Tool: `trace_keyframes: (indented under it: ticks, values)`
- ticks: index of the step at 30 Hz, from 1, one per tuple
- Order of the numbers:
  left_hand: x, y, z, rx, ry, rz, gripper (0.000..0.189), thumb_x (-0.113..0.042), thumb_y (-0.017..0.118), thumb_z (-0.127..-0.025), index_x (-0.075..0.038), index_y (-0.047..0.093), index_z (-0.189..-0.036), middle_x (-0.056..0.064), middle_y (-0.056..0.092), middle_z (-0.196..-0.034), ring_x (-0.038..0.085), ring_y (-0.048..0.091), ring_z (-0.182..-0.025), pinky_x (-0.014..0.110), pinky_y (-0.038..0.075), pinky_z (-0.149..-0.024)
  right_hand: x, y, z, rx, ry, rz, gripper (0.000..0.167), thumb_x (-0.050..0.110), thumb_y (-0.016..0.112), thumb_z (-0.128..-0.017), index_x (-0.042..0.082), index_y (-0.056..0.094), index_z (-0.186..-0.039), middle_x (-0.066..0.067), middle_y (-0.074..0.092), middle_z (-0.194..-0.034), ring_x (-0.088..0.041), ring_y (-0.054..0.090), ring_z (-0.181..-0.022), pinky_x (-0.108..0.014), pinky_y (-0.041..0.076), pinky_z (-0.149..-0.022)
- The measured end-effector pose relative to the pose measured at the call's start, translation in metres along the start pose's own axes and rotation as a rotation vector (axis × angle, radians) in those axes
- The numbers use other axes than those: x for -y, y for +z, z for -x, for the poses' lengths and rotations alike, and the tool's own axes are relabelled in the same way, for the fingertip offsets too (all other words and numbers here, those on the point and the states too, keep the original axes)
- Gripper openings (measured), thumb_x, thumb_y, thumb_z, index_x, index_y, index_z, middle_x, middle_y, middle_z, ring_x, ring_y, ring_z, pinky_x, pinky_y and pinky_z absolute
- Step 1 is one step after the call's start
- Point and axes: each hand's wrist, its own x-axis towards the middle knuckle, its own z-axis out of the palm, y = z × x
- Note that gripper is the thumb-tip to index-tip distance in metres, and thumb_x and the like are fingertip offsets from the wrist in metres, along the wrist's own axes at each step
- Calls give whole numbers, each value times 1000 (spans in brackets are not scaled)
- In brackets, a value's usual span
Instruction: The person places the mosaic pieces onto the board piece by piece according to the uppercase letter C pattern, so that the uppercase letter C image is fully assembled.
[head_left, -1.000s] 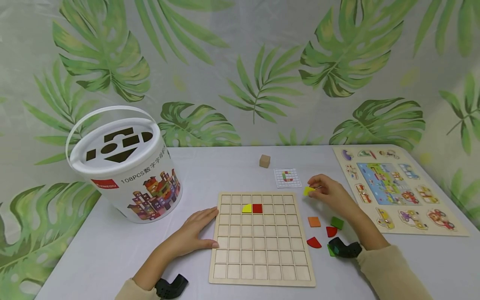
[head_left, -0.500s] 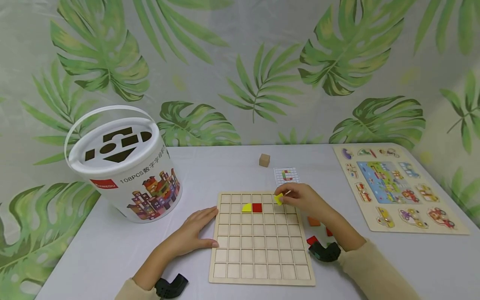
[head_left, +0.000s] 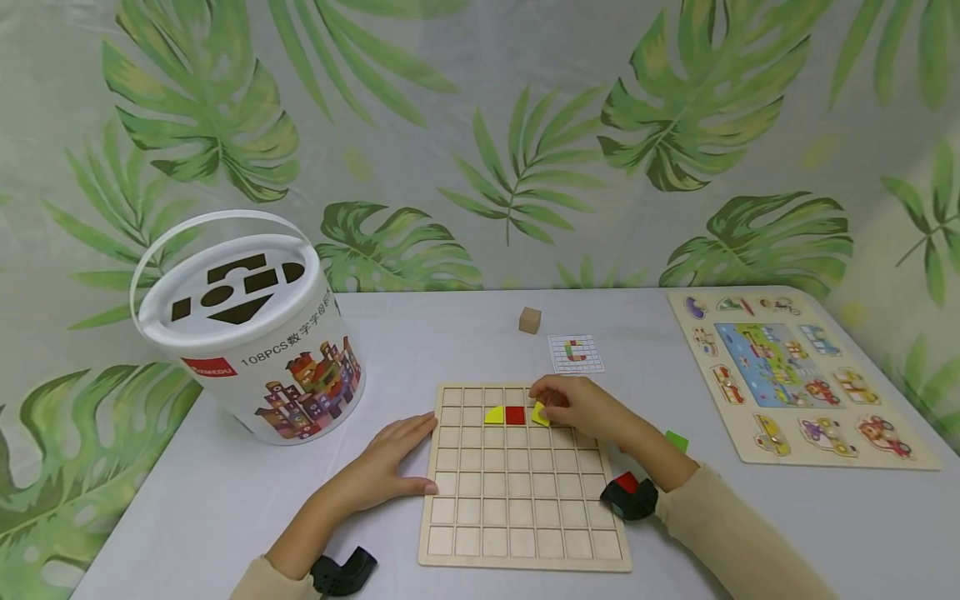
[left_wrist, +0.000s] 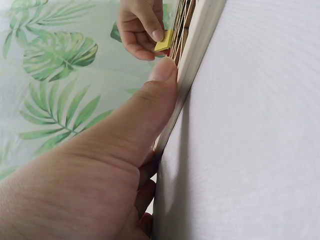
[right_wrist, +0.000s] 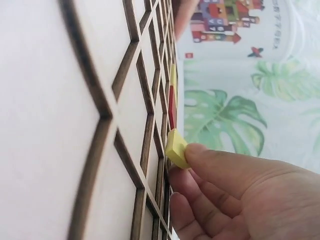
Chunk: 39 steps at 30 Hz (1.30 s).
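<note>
A wooden grid board (head_left: pixel 480 487) lies in the middle of the table. Thumb and fingers of my right hand (head_left: pixel 581 407) pinch a small yellow tile (right_wrist: pixel 177 149) over the second row from the back. The held tile is just right of a red square tile (head_left: pixel 515 415), which sits in its cell beside a yellow quarter-circle tile (head_left: pixel 495 415). Along the board's left edge rests my left hand (head_left: pixel 386 462), fingers extended and thumb on the rim; it holds no tile. In the left wrist view its thumb (left_wrist: pixel 145 107) lies against the board's side.
Right of the board, a green tile (head_left: pixel 677 441) and a red tile (head_left: pixel 627 482) show around my right arm. Behind it lie a pattern card (head_left: pixel 588 365) and a wooden cube (head_left: pixel 530 320). A white bucket (head_left: pixel 300 400) stands left, a picture puzzle (head_left: pixel 810 429) right.
My right hand has carried the yellow tile leftward from beyond the board's right side to beside the red square. My left hand has stayed at the board's edge.
</note>
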Motion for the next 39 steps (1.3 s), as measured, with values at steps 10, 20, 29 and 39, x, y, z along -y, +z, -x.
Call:
trace_keyframes:
  ticks: [10,20,29,39]
  values:
    - [0,0,0,3,-3,2,92,-56,64,-70,-10,30,-141,6,27,-145,31,19,-131,50,13,-104,-3,3,0,-5,-25,21,24,9,66,-81,5,60,-104,2,58,-89,-12,52,-79,-25,47,-68]
    - [0,0,0,5,0,-5,92,-56,64,-70,-9,30,-141,6,27,-144,31,20,-131,49,13,-105,0,4,1,8,-32,40,23,9,66,-82,5,61,-104,1,58,-93,-11,52,-79,-24,47,-69]
    - [0,-1,0,4,0,-1,92,-56,64,-70,-10,29,-141,7,27,-145,31,19,-131,49,13,-105,0,3,0,28,-65,78,20,9,65,-82,9,65,-102,1,58,-100,-14,52,-88,-28,46,-75]
    - [0,0,0,6,4,1,92,-56,64,-70,-9,30,-141,7,27,-145,31,19,-131,49,14,-105,13,-24,26,-77,2,11,39,15,64,-84,4,54,-120,-11,56,-112,-23,54,-95,-39,46,-82]
